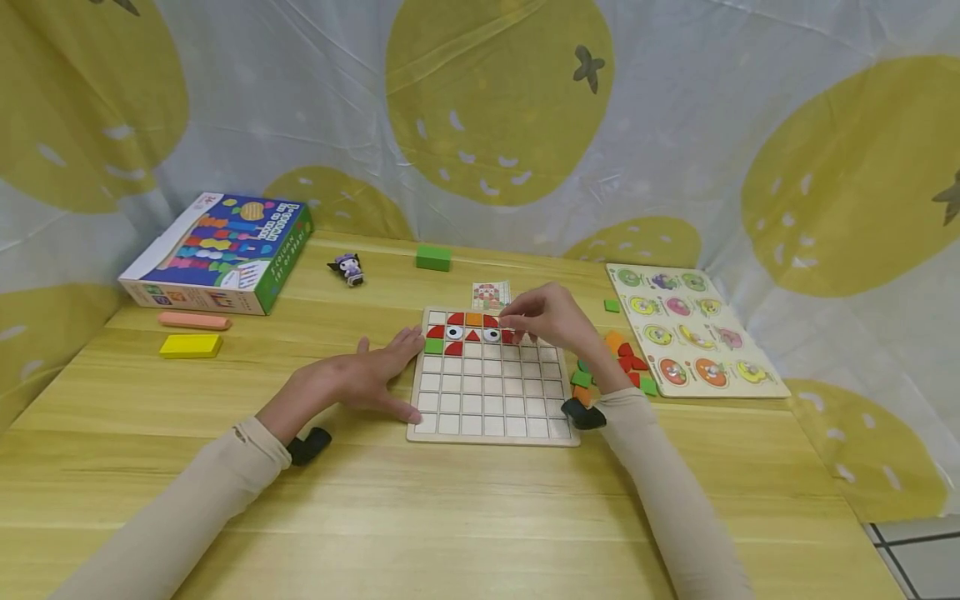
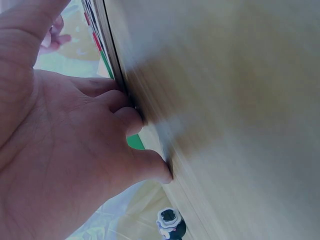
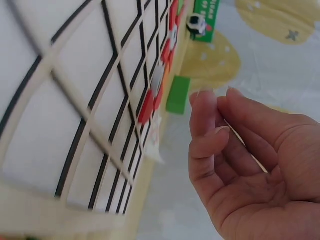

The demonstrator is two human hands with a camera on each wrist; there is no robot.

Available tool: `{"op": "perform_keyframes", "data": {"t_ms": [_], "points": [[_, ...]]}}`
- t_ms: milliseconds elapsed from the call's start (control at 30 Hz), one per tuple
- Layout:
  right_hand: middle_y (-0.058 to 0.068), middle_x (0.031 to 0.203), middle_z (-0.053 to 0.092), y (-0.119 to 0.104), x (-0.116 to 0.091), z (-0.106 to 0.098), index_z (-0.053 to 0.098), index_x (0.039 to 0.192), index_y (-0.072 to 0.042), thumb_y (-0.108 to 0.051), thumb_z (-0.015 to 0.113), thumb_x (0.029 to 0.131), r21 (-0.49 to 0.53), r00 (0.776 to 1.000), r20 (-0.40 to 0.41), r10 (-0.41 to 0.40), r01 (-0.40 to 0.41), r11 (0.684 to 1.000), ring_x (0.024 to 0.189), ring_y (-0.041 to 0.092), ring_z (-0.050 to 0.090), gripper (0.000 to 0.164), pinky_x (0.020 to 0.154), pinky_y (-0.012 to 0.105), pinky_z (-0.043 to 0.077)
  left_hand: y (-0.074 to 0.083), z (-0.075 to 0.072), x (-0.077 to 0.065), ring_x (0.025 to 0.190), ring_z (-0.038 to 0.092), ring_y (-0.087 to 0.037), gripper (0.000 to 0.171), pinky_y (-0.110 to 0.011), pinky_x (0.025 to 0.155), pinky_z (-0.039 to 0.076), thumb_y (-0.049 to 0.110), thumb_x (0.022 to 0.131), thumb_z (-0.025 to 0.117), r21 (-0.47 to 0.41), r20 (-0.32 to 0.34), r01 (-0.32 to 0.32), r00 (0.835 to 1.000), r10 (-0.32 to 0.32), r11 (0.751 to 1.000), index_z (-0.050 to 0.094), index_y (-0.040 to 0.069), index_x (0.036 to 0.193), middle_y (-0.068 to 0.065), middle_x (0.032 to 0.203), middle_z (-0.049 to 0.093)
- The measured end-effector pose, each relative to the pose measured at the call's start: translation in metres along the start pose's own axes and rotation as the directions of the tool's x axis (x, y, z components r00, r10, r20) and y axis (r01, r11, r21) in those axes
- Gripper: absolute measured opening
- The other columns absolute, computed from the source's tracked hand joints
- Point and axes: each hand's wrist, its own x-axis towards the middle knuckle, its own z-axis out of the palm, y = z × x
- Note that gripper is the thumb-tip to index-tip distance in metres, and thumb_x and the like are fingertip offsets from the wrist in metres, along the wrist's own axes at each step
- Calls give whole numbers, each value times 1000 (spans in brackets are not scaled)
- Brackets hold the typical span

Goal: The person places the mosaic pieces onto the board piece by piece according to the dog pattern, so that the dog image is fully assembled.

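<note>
A square wooden grid board [image 1: 491,442] lies on the table, its upper rows partly filled with red, orange and green tiles and two round eye tiles [image 1: 454,333]. My left hand [image 1: 367,375] is spread along the board's left edge, fingertips at its upper side and thumb at the lower corner. My right hand [image 1: 551,321] hovers over the upper right of the grid, close beside a red tile [image 1: 491,321]. In the right wrist view its fingers [image 3: 202,155] are loosely bent near the thumb, with nothing visible between them.
A picture card [image 1: 491,293] lies behind the board. Several loose coloured tiles [image 1: 630,358] and a fruit puzzle board [image 1: 693,333] are at right. A green block [image 1: 433,258], small figure [image 1: 348,269], toy box [image 1: 217,250], yellow block [image 1: 191,346] and orange stick [image 1: 195,321] stand behind and left.
</note>
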Motion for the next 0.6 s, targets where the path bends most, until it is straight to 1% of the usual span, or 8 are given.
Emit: {"op": "perform_keyframes", "data": {"t_ms": [33, 133, 267, 333, 400, 500, 600], "points": [[18, 89, 79, 3, -2, -3, 82, 114, 1, -13, 75, 103, 10, 1000, -3, 6, -6, 1000, 76, 45, 69, 19, 65, 47, 57, 0, 0, 0, 167, -7, -40, 122, -75, 125, -8, 50, 94, 83, 1, 0, 0, 1000, 0, 1000, 5, -2, 172, -20, 180, -7], [19, 89, 79, 8, -7, -11, 81, 117, 3, -13, 75, 103, 25, 1000, -10, 11, -11, 1000, 78, 46, 70, 21, 64, 45, 57, -1, 1, 0, 167, -7, -40, 122, -75, 125, -7, 51, 94, 83, 5, -4, -2, 1000, 2, 1000, 6, -2, 172, -21, 180, -6], [20, 93, 79, 10, -7, -12, 81, 117, 2, -13, 77, 102, 32, 1000, -9, 21, -21, 999, 80, 45, 70, 22, 63, 41, 56, -2, 1, 0, 167, -7, -40, 122, -75, 125, -8, 50, 94, 83, 2, -8, 0, 1000, 0, 1000, 6, -3, 171, -21, 180, -6], [19, 94, 80, 8, -4, -8, 82, 116, 0, -11, 78, 101, 15, 1000, 8, 21, -21, 1000, 80, 43, 71, 20, 63, 38, 56, -2, 0, -1, 167, -7, -40, 122, -75, 125, -8, 50, 94, 83, -6, -7, 2, 1000, -2, 1000, 6, -3, 171, -21, 180, -6], [16, 97, 81, 4, 0, -1, 83, 115, -1, -10, 80, 99, 0, 999, 40, 8, -8, 1000, 82, 38, 73, 19, 65, 35, 57, -1, 0, -2, 167, -7, -40, 122, -75, 125, -8, 50, 94, 83, -10, -5, 5, 1000, -5, 1000, 6, -2, 171, -21, 180, -6], [11, 103, 82, -3, 7, 10, 83, 114, -2, -10, 82, 97, -32, 995, 88, -37, 40, 999, 88, 29, 76, 19, 74, 31, 60, 0, -1, -2, 166, -7, -41, 122, -76, 124, -9, 50, 93, 84, -14, -5, -1, 1000, 0, 1000, 6, -2, 171, -21, 180, -6], [7, 106, 82, -8, 13, 20, 83, 114, -1, -10, 83, 96, -53, 991, 113, -77, 83, 995, 92, 21, 76, 20, 81, 29, 60, 0, 0, -1, 166, -8, -40, 122, -76, 124, -9, 50, 94, 83, -14, -2, -7, 1000, 7, 1000, 6, -2, 171, -21, 180, -7]]}}
